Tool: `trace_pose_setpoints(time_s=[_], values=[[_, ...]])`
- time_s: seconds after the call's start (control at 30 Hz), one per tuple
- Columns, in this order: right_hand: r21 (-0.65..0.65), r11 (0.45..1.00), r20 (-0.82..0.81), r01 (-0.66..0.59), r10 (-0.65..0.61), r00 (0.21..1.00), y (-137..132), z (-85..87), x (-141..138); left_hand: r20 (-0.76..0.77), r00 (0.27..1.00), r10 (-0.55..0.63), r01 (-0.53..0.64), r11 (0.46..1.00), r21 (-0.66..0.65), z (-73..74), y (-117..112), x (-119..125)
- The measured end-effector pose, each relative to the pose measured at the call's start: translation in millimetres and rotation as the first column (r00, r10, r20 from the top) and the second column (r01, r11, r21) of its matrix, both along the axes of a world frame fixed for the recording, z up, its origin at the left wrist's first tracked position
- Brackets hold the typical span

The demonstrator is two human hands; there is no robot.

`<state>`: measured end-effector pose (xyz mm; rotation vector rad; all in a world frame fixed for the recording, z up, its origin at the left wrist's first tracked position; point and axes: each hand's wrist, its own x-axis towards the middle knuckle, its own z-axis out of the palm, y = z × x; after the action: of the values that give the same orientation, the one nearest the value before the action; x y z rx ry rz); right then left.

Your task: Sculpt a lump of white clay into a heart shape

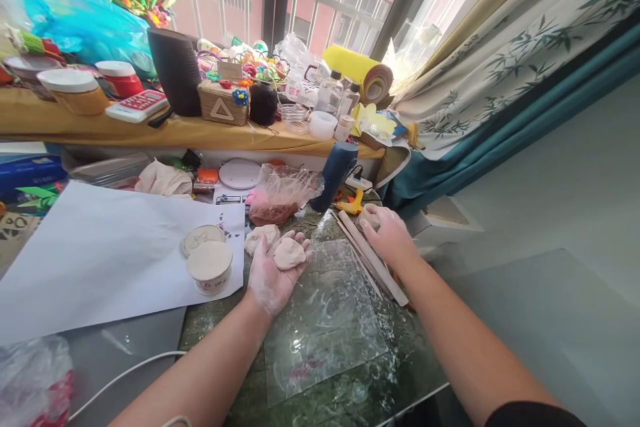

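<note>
My left hand (273, 273) lies palm up over the green table, dusted white, with a flattened lump of pale clay (289, 253) resting on its fingers, which curl slightly around it. Just beyond it a second clay lump (261, 237) sits at the corner of the white paper. My right hand (389, 235) reaches to the right of a clear plastic sheet (325, 320) and its fingers close on a small pale round object (369, 215) next to several wooden sticks (373, 257).
A white tub (210, 267) and its lid (202, 239) stand on a large white paper sheet (100, 253). A plastic bag of pinkish material (283, 193), a dark blue bottle (334, 175) and a yellow glue gun (351, 203) lie behind. A cluttered shelf (150, 130) runs along the window.
</note>
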<state>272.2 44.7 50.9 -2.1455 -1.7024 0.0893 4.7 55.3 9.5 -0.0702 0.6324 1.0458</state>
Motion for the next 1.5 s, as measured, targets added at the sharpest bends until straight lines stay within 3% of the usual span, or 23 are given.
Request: trace_pose_setpoints(time_s=[0.17, 0.37, 0.67, 0.9, 1.07, 1.17, 1.23, 1.27, 1.33, 1.37, 1.43, 1.47, 1.5], values=[[-0.128, 0.991, 0.095, 0.041, -0.029, 0.995, 30, -5.9, 5, -0.011, 1.0, -0.003, 0.003, 1.0, -0.023, 2.3, 0, 0], [-0.251, 0.962, 0.206, 0.108, -0.056, 0.977, 38, -9.9, 9, 0.0, 1.0, 0.004, -0.004, 1.0, -0.024, -0.6, 1, 1], [-0.438, 0.895, 0.222, 0.083, 0.018, 0.975, 51, -15.3, 18, -0.018, 1.0, -0.003, 0.002, 0.999, -0.034, 2.2, 1, 1], [-0.397, 0.916, 0.202, 0.052, 0.032, 0.979, 49, -12.1, 16, -0.021, 1.0, 0.008, -0.009, 0.999, -0.032, 1.3, 1, 1], [-0.226, 0.974, 0.187, 0.022, 0.021, 0.982, 38, 3.3, 15, -0.007, 1.0, 0.005, -0.005, 0.999, -0.034, 1.2, 1, 1], [-0.12, 0.992, 0.169, -0.026, 0.046, 0.985, 14, 1.1, -9, -0.009, 1.0, 0.008, -0.009, 1.0, -0.028, 1.5, 1, 1], [-0.15, 0.979, 0.122, -0.137, 0.156, 0.98, -16, -10.4, -40, -0.01, 1.0, 0.017, -0.017, 1.0, -0.023, 1.4, 0, 1], [-0.191, 0.95, 0.072, -0.246, 0.263, 0.962, -35, -17.8, -58, -0.01, 1.0, 0.024, -0.024, 1.0, -0.021, 1.2, 0, 1], [-0.248, 0.836, -0.088, -0.489, 0.484, 0.871, -73, -31.9, -91, 0.0, 0.999, 0.033, -0.033, 0.999, -0.013, 0.6, -1, 1], [-0.256, 0.755, -0.161, -0.603, 0.582, 0.797, -89, -37.4, -103, 0.008, 0.999, 0.033, -0.033, 0.999, -0.01, 0.4, -1, 1], [-0.242, 0.541, -0.298, -0.806, 0.749, 0.592, -112, -44.2, -112, 0.026, 0.999, 0.029, -0.029, 1.0, -0.006, 0.0, -2, 0], [-0.236, 0.494, -0.329, -0.836, 0.769, 0.548, -117, -46.0, -109, 0.03, 0.999, 0.026, -0.025, 1.0, -0.003, 0.0, -2, 0], [-0.236, 0.517, -0.329, -0.823, 0.755, 0.568, -118, -47.3, -104, 0.029, 0.999, 0.023, -0.023, 1.0, 0.0, 0.1, -2, 0]])
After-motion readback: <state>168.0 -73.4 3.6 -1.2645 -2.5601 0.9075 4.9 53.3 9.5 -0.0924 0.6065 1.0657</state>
